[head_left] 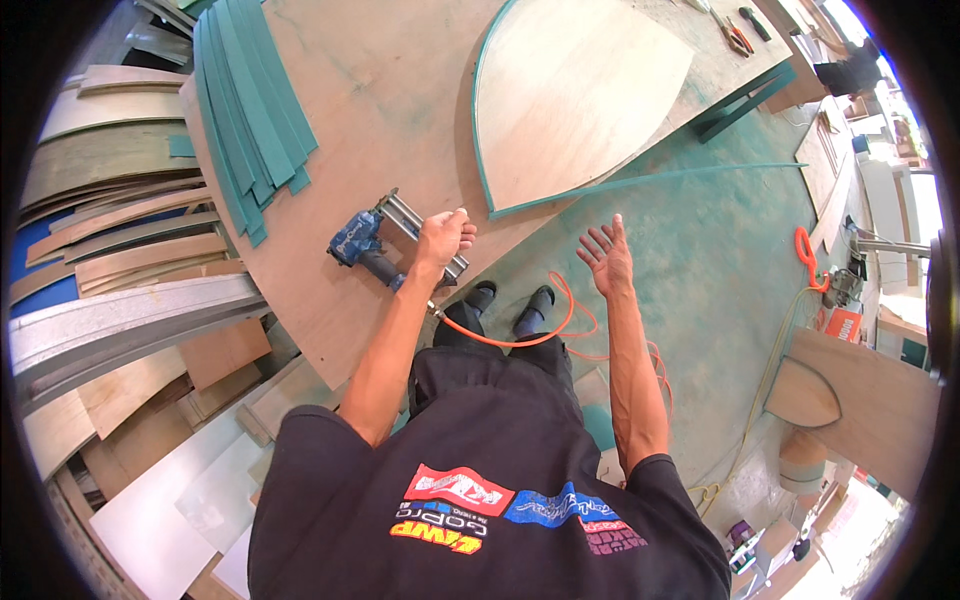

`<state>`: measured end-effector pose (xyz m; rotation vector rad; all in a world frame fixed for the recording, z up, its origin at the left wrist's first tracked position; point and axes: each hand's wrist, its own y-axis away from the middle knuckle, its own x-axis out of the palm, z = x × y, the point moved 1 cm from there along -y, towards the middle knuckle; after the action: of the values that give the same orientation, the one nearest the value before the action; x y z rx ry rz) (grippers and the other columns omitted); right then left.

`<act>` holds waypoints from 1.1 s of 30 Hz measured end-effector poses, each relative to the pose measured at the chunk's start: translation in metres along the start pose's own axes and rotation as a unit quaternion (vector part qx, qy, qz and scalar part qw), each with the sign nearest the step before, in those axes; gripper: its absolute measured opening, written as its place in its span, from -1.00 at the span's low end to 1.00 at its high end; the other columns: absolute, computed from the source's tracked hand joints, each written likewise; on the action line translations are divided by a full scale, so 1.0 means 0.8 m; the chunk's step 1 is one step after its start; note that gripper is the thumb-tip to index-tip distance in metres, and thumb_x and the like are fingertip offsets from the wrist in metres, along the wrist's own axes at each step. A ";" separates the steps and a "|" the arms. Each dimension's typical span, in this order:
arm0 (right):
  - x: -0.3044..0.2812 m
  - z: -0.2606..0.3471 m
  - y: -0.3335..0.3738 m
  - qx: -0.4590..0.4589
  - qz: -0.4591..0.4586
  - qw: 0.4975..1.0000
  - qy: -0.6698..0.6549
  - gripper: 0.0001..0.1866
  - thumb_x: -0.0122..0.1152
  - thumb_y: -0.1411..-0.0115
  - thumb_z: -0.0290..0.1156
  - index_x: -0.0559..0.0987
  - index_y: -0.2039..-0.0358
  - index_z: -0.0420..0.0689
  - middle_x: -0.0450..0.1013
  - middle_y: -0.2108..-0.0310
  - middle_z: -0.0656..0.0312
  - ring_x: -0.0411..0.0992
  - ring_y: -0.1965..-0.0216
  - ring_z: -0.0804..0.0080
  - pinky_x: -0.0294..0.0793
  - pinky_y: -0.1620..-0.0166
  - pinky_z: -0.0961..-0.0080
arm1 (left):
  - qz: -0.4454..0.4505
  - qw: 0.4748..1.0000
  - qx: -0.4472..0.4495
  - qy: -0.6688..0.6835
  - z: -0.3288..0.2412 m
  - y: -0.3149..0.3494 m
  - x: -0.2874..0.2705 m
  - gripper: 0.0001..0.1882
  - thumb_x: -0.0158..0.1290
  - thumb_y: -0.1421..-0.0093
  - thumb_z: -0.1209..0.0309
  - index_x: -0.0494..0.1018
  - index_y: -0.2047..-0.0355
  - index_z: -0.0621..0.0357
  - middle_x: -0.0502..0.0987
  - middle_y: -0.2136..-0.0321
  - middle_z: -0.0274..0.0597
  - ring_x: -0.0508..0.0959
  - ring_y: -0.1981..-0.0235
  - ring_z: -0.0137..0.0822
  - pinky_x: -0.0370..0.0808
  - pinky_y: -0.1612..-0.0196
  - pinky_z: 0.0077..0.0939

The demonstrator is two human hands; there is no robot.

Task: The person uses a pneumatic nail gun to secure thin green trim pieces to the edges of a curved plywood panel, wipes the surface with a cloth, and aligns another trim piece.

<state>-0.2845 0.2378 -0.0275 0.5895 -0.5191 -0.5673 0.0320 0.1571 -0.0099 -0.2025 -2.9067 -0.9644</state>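
Over the near edge of the worktable [330,120], my left hand [443,243] is closed, its fingers curled in; whether they hold anything small is hidden. Beneath and beside it lies a blue nail gun [357,240], with an orange air hose [480,340] running from its handle. My right hand [607,260] hangs open and empty past the table edge, fingers spread. Ahead, a pointed, curved plywood panel [580,90] lies on the table. A thin teal strip [477,120] follows its curved left edge, and another teal strip [650,180] extends from the tip out over the floor.
Several teal strips [245,100] are stacked at the table's left. Pliers [740,38] lie at the far right of it. Wood offcuts [130,240] fill a rack on the left. The hose loops beside my feet [535,310]. A curved-edged board [805,390] stands at right.
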 end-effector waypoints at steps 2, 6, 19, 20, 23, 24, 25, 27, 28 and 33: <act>0.012 -0.001 -0.002 0.001 0.003 1.000 0.008 0.14 0.27 -0.11 0.27 0.01 -0.38 -0.32 0.15 -0.26 -0.21 0.35 -0.12 -0.05 0.52 0.01 0.14 | -0.016 0.999 0.008 -0.038 0.009 -0.007 0.004 -0.57 0.00 -0.35 0.11 0.49 0.21 0.33 0.60 0.36 -0.13 0.58 0.42 -0.42 0.56 0.34 -0.56; 0.044 0.018 -0.033 -0.030 -0.020 0.999 0.029 0.15 0.31 -0.10 0.25 0.01 -0.37 -0.35 0.11 -0.29 -0.23 0.32 -0.15 -0.08 0.48 -0.07 0.11 | -0.114 0.975 0.114 -0.156 0.034 -0.027 0.019 -0.42 0.07 -0.24 -0.07 0.57 0.39 0.34 0.64 0.48 0.03 0.64 0.40 -0.16 0.55 0.25 -0.32; 0.039 0.053 -0.136 -0.099 -0.007 0.994 -0.039 -0.57 0.29 -0.26 -0.21 0.38 0.04 -0.22 0.36 0.11 0.08 0.47 0.19 0.10 0.61 0.16 0.07 | -0.152 0.936 0.114 -0.296 -0.033 -0.091 0.044 -0.48 0.18 -0.14 -0.05 0.59 0.48 0.25 0.60 0.52 0.11 0.62 0.41 0.04 0.51 0.27 -0.16; 0.027 0.047 -0.138 -0.100 0.009 0.994 -0.049 -0.56 0.29 -0.25 -0.24 0.36 0.01 -0.21 0.37 0.13 0.09 0.48 0.22 0.13 0.63 0.19 0.11 | -0.150 0.939 0.104 -0.292 -0.032 -0.092 0.046 -0.49 0.19 -0.14 -0.05 0.59 0.48 0.25 0.60 0.54 0.11 0.62 0.42 0.02 0.51 0.28 -0.17; 0.005 0.039 -0.133 -0.105 0.050 0.990 -0.076 -0.55 0.31 -0.24 -0.33 0.32 -0.01 -0.22 0.40 0.19 0.09 0.53 0.28 0.21 0.70 0.27 0.21 | -0.161 0.929 0.079 -0.323 -0.032 -0.092 0.048 -0.51 0.19 -0.13 -0.04 0.59 0.50 0.23 0.59 0.57 0.08 0.61 0.47 0.00 0.50 0.31 -0.16; 0.000 0.037 -0.130 -0.111 0.049 0.990 -0.078 -0.58 0.31 -0.24 -0.31 0.34 0.03 -0.23 0.40 0.21 0.10 0.52 0.27 0.21 0.69 0.24 0.21 | -0.174 0.926 0.093 -0.321 -0.034 -0.092 0.050 -0.51 0.19 -0.14 -0.03 0.58 0.51 0.24 0.58 0.58 0.07 0.60 0.48 0.00 0.49 0.32 -0.16; -0.005 0.035 -0.123 -0.116 0.047 0.989 -0.078 -0.60 0.31 -0.25 -0.29 0.37 0.06 -0.23 0.40 0.23 0.11 0.52 0.26 0.20 0.68 0.21 0.20 | -0.185 0.924 0.106 -0.318 -0.032 -0.092 0.052 -0.51 0.18 -0.14 -0.02 0.58 0.51 0.24 0.57 0.59 0.07 0.59 0.50 0.00 0.48 0.33 -0.15; -0.004 0.029 -0.114 -0.120 0.042 0.989 -0.075 -0.62 0.30 -0.26 -0.27 0.39 0.10 -0.24 0.41 0.24 0.12 0.52 0.27 0.21 0.68 0.21 0.21 | -0.206 0.920 0.109 -0.315 -0.025 -0.090 0.054 -0.52 0.17 -0.15 -0.02 0.57 0.52 0.24 0.56 0.61 0.06 0.58 0.51 0.00 0.47 0.34 -0.15; -0.005 0.026 -0.116 -0.120 0.037 0.989 -0.073 -0.62 0.29 -0.26 -0.27 0.39 0.10 -0.24 0.42 0.24 0.11 0.52 0.29 0.23 0.69 0.24 0.22 | -0.211 0.919 0.101 -0.316 -0.026 -0.089 0.058 -0.52 0.17 -0.16 -0.01 0.57 0.52 0.23 0.56 0.61 0.06 0.57 0.51 0.00 0.46 0.34 -0.15; -0.038 0.051 -0.131 -0.137 -0.015 0.989 -0.059 -0.63 0.26 -0.28 -0.22 0.40 0.12 -0.23 0.43 0.25 0.11 0.51 0.33 0.25 0.69 0.25 0.24 | -0.227 0.901 0.092 -0.357 -0.030 -0.097 0.075 -0.54 0.15 -0.17 0.01 0.58 0.51 0.22 0.56 0.59 0.06 0.58 0.50 -0.01 0.47 0.32 -0.16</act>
<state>-0.3669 0.1695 -0.0742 0.3031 -0.5338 -0.6920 -0.0383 0.0871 -0.0297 0.1936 -3.8218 -0.7593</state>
